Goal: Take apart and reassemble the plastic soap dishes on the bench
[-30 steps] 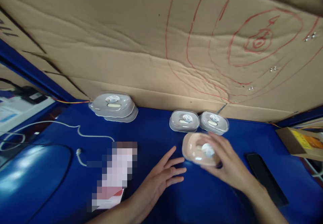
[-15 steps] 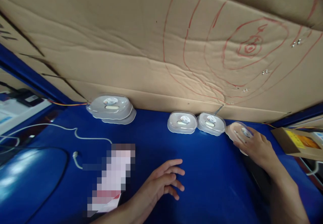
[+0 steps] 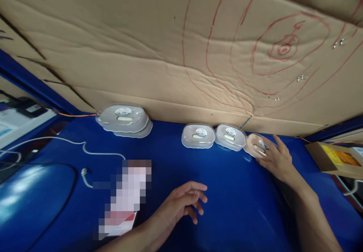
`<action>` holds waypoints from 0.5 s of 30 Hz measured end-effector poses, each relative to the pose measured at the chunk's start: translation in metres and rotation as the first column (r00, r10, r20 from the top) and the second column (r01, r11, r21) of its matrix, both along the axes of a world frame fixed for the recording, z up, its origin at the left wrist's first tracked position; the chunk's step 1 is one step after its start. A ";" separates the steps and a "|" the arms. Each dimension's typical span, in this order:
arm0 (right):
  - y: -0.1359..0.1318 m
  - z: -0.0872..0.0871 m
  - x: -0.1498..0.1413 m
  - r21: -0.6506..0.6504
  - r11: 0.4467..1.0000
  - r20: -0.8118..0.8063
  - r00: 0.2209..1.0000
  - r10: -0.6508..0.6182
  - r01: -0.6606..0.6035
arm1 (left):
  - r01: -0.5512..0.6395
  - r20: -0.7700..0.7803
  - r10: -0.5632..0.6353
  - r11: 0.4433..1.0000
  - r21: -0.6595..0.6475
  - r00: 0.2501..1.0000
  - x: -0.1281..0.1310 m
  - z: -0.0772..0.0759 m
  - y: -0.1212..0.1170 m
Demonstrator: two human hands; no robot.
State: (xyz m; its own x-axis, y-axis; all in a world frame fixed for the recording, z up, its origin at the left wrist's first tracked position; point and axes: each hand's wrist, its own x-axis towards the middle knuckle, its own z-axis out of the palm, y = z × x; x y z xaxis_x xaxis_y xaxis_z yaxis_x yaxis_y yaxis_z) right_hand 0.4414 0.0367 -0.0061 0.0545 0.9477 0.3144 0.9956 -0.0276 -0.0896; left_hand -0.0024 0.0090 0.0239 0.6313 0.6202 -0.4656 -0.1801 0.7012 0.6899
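My right hand (image 3: 276,159) rests against the right end of a pinkish, clear-lidded plastic container (image 3: 255,146), its fingers spread. Part of that container is hidden behind the hand. To its left, two greyish-white plastic containers, the nearer neighbour (image 3: 231,136) and a farther one (image 3: 198,135), complete a touching row along the cardboard. Each has a round label and a pale oval tab on top. Lower down, my left hand (image 3: 185,203) hovers above the blue surface with loosely curled fingers apart, holding nothing.
More containers (image 3: 124,119) are stacked at the back left. A pixelated phone-like object (image 3: 127,191) lies left of my left hand, near white cables (image 3: 103,153). A cardboard wall (image 3: 136,51) with red lines closes off the back. A small cardboard box (image 3: 334,159) stands far right.
The row of three containers has shifted slightly left, the pinkish one now snug against its neighbour. My right hand moved left with it and its fingers opened out. My left hand barely moved.
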 end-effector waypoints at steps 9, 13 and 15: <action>0.010 -0.012 -0.015 0.019 0.998 -0.002 0.998 0.067 -0.066 | 0.010 -0.005 -0.010 1.000 0.008 1.000 0.000 0.001 0.000; 0.011 -0.013 -0.020 0.023 0.997 -0.017 0.997 0.070 -0.070 | 0.019 -0.023 -0.018 1.000 0.015 1.000 -0.001 0.004 -0.001; 0.012 -0.012 -0.024 0.022 0.998 -0.028 0.997 0.067 -0.066 | 0.019 -0.021 -0.019 1.000 0.018 1.000 -0.001 0.005 -0.001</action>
State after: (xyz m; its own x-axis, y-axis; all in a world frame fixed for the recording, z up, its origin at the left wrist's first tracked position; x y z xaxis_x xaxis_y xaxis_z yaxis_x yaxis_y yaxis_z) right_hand 0.4172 0.0485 -0.0181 0.0012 0.9426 0.3338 0.9922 0.0406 -0.1183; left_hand -0.0032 0.0081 0.0291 0.6335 0.6165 -0.4676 -0.1526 0.6920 0.7056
